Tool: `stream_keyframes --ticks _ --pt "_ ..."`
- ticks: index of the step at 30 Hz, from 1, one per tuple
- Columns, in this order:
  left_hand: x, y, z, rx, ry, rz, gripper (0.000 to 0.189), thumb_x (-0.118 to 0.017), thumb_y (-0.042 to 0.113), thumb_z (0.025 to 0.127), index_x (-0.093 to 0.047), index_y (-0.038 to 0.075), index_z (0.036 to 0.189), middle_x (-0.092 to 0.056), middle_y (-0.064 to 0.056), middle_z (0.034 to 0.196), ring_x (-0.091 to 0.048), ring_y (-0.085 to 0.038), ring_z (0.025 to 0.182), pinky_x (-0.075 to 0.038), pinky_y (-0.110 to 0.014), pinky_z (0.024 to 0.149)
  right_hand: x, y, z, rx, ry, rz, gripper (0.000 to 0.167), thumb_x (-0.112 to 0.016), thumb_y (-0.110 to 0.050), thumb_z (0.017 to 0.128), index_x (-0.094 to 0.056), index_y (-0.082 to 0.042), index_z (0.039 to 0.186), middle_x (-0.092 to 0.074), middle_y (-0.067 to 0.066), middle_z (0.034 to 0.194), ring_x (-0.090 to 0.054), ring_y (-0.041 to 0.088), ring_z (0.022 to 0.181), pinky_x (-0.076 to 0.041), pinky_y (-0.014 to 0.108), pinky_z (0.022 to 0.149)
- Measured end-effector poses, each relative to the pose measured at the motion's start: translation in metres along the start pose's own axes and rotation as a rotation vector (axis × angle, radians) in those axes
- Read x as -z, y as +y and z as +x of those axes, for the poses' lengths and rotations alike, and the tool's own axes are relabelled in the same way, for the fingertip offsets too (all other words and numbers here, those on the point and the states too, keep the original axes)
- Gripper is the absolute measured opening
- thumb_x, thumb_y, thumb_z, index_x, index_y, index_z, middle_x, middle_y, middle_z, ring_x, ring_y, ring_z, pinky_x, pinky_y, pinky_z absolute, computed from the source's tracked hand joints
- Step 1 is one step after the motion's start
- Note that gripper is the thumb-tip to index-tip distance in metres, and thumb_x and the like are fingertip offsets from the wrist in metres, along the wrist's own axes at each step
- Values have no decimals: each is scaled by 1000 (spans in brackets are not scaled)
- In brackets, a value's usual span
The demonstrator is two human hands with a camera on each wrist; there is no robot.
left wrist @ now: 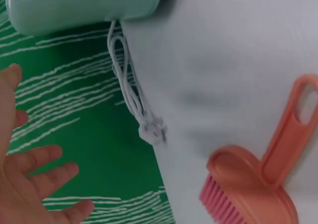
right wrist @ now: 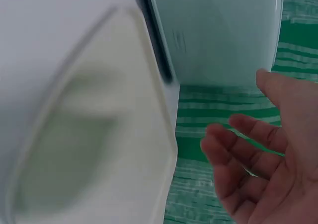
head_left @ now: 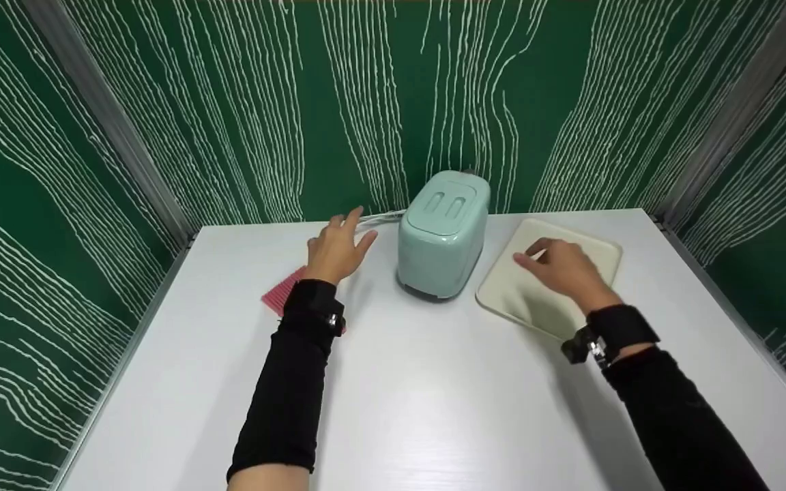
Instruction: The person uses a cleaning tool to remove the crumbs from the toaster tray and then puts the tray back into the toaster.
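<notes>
My left hand [head_left: 333,252] hovers with spread fingers left of a mint-green toaster [head_left: 444,235], holding nothing. Below its wrist lies a brush [left wrist: 253,186] with an orange handle and pink bristles, partly hidden by the arm in the head view. From the toaster's back a white power cord [left wrist: 130,90], bundled in loops, runs along the table's back edge close to the left fingers. Over a cream tray [head_left: 499,293] to the right, my right hand [head_left: 565,268] hangs with loosely curled fingers and nothing in them. The right wrist view shows its thumb overlapping the toaster's side.
A white table [head_left: 406,395] carries all these things. Green panels [head_left: 229,136] with white wavy lines stand behind it and on both sides. Grey metal posts [head_left: 117,123] rise at the back corners.
</notes>
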State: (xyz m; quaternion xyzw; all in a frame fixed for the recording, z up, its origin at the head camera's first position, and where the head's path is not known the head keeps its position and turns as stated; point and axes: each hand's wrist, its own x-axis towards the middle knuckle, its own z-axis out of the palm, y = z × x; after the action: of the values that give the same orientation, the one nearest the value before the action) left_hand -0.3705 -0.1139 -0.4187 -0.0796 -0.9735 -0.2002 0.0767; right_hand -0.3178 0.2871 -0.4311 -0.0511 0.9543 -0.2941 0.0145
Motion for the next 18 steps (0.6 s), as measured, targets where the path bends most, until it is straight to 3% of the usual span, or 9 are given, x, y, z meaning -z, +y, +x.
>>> stream_keyframes --ticks 3,6,12,18 --pt "-5 14 1 -34 -6 -40 63 -52 52 112 -40 22 166 -51 -21 161 -56 -41 145 -49 -65 115 -25 -13 -8 -14 -35 115 55 -63 -51 107 -70 1 124 -77 23 105 -74 34 92 -59 37 76" --pt "-11 29 2 -42 -41 -98 62 -52 51 112 -42 21 165 -50 -20 162 -53 -39 148 -47 -62 119 -50 -24 -16 -34 -88 235 47 -65 -45 107 -71 1 117 -77 19 98 -73 27 85 -57 28 69" --pt "-20 54 3 -56 -70 -227 61 -53 50 112 -43 19 163 -50 -17 164 -50 -34 152 -46 -56 122 -99 -44 -23 -109 -160 490 43 -66 -36 108 -70 7 114 -77 5 84 -71 11 73 -60 24 65" --pt "-29 69 4 -26 -61 -333 67 -53 52 111 -38 16 165 -48 -17 165 -50 -34 151 -45 -53 123 -139 -56 -23 -219 -184 787 40 -63 -26 110 -65 13 119 -76 1 79 -72 7 68 -61 21 65"
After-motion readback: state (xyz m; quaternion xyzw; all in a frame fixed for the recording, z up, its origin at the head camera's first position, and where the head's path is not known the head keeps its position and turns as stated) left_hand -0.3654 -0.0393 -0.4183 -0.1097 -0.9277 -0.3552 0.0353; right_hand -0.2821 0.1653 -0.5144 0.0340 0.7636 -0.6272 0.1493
